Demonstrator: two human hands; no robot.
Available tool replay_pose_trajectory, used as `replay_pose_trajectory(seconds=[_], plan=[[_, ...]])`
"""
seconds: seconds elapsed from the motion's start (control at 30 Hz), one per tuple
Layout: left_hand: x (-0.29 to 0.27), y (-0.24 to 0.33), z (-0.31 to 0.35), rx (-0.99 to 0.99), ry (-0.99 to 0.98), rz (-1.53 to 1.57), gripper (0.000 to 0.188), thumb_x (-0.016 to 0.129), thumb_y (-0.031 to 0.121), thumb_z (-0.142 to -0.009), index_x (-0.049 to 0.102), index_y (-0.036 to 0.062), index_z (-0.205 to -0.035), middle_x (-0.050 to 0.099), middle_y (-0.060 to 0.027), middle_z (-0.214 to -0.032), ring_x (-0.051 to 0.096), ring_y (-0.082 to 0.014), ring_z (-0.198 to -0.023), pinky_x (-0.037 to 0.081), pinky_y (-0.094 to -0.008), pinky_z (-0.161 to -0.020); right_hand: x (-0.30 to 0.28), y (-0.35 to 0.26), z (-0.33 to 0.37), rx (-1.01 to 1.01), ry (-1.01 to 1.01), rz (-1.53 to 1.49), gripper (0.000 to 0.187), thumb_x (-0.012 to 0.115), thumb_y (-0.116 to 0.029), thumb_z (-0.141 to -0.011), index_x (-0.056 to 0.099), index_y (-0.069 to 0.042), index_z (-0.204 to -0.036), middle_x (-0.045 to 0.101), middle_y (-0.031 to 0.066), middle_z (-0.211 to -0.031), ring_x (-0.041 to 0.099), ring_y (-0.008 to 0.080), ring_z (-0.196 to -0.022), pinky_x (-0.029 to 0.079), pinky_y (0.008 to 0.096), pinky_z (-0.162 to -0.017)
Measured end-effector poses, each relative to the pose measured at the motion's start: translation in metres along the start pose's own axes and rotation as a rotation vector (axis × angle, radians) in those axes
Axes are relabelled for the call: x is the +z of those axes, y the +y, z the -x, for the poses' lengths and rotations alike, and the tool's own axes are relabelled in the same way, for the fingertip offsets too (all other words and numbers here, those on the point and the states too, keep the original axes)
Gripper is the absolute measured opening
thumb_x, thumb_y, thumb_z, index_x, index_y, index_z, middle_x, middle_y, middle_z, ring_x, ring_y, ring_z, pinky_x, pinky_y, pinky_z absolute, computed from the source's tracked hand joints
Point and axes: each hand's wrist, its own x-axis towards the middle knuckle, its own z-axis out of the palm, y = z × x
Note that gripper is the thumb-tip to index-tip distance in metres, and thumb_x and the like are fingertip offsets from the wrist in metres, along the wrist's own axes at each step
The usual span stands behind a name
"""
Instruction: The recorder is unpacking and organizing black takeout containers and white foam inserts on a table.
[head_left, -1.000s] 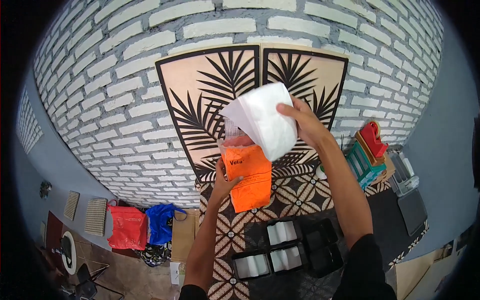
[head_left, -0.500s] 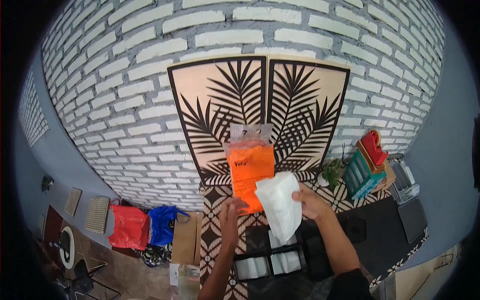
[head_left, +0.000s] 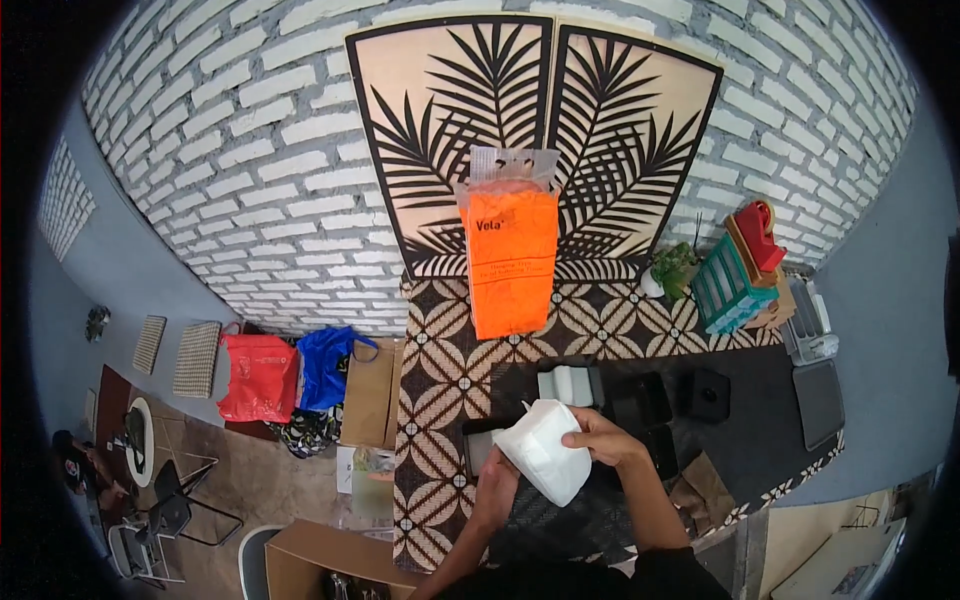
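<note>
My right hand (head_left: 603, 438) grips a thick folded stack of white tissues (head_left: 548, 458), its thumb lying on top near the right edge. On the stack's left side, my left hand (head_left: 497, 487) supports the lower edge, its fingers partly hidden under the tissues. Just beyond the stack is a black compartment box (head_left: 592, 372) with white tissues (head_left: 566, 384) inside. A second black compartment (head_left: 478, 432) at the left is partly covered by the stack and my left hand. Farther back, an orange tissue pack (head_left: 513, 265) with a clear plastic top leans against the patterned panels.
Empty-looking black boxes (head_left: 640, 400) and a dark hexagonal holder (head_left: 705, 394) stand to the right. A brown folded cloth or paper (head_left: 703, 495) lies at the near right. A potted plant (head_left: 672, 270) and teal drawers (head_left: 735, 285) with a red tape dispenser (head_left: 757, 236) are at the back right.
The tissue stack has come nearer to me, away from the orange pack. My left hand has left the pack's lower edge and now touches the stack. The view has tilted downward.
</note>
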Motion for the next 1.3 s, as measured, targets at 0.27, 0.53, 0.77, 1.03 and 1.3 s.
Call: replay_pose_trajectory(seconds=[0.27,0.53,0.77,1.03,1.3], plan=[[-0.002,-0.028,0.038,-0.148,0.243,-0.08,0.075,0.073,0.014,-0.084,0.028,0.001,-0.142,0.043,-0.0152,-0.141,0.046,-0.0275,-0.13,0.039,-0.0413,-0.11,0.008,0.039,0.017,0.115,0.067,0.415,0.061,0.073,-0.029,-0.088,0.049,0.0,-0.135,0.064,0.0115,-0.117,0.06,0.0183,-0.103,0.048,0.0307,-0.09],[-0.002,-0.01,0.051,-0.124,0.34,0.371,0.054,0.062,0.009,-0.088,0.041,0.0041,-0.137,0.053,-0.0119,-0.132,0.052,-0.0284,-0.125,0.044,-0.0451,-0.107,0.023,0.096,0.052,-0.123,0.274,0.07,0.089,0.057,-0.055,-0.092,0.012,-0.009,-0.154,0.033,0.0196,-0.149,0.035,0.03,-0.137,0.027,0.041,-0.113],[-0.022,-0.009,0.067,-0.188,0.324,0.525,0.062,0.065,0.013,-0.084,0.04,0.0053,-0.14,0.052,-0.0111,-0.135,0.047,-0.028,-0.129,0.038,-0.0457,-0.11,0.027,0.101,0.064,-0.088,0.18,-0.191,0.088,0.061,-0.053,-0.091,0.02,-0.006,-0.152,0.038,0.017,-0.148,0.037,0.0264,-0.138,0.034,0.0397,-0.11],[-0.043,-0.005,0.073,0.065,0.391,0.277,0.063,0.068,0.01,-0.085,0.033,0.0068,-0.137,0.052,-0.0121,-0.127,0.051,-0.0275,-0.121,0.044,-0.0431,-0.103,0.051,0.103,0.046,0.094,0.43,-0.045,0.042,0.067,-0.016,-0.092,0.053,-0.001,-0.13,0.063,0.0053,-0.114,0.059,0.0127,-0.103,0.047,0.0271,-0.093],[-0.067,0.007,0.025,0.012,0.471,-0.53,0.053,0.063,0.001,-0.09,0.034,-0.0005,-0.134,0.052,-0.016,-0.123,0.056,-0.0221,-0.109,0.049,-0.0327,-0.092,0.031,0.113,-0.009,-0.131,0.584,0.239,0.044,0.066,-0.022,-0.094,0.051,0.004,-0.125,0.064,0.012,-0.11,0.061,0.0169,-0.096,0.053,0.0298,-0.08]])
